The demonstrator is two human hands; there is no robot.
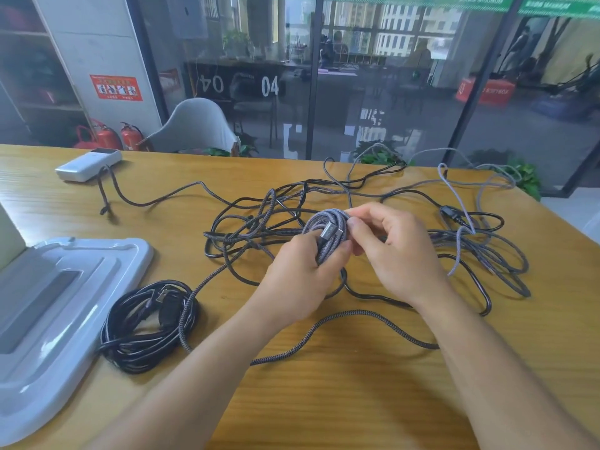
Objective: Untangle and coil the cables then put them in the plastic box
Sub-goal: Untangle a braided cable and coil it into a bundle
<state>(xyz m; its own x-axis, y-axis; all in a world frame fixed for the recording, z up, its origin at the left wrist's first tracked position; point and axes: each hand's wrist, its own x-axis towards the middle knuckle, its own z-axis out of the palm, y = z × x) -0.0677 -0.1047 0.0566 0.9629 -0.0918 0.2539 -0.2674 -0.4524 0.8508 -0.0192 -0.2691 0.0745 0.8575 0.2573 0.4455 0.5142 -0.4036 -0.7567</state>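
At centre frame our left hand (302, 271) clamps a small grey braided coil (328, 228), while our right hand (393, 251) pinches its metal plug end (334, 233) against the loops. The braid looks light and limp (likely to spring loose), so we would hold across all turns. Behind lies the tangled cable heap (357, 203); a coiled black power cord (149, 323) and the plastic box lid (65, 287) sit lower left.

L hand (303, 271) fist-clamped, R hand (394, 251) pinching w/ fingertips, forearms converging.
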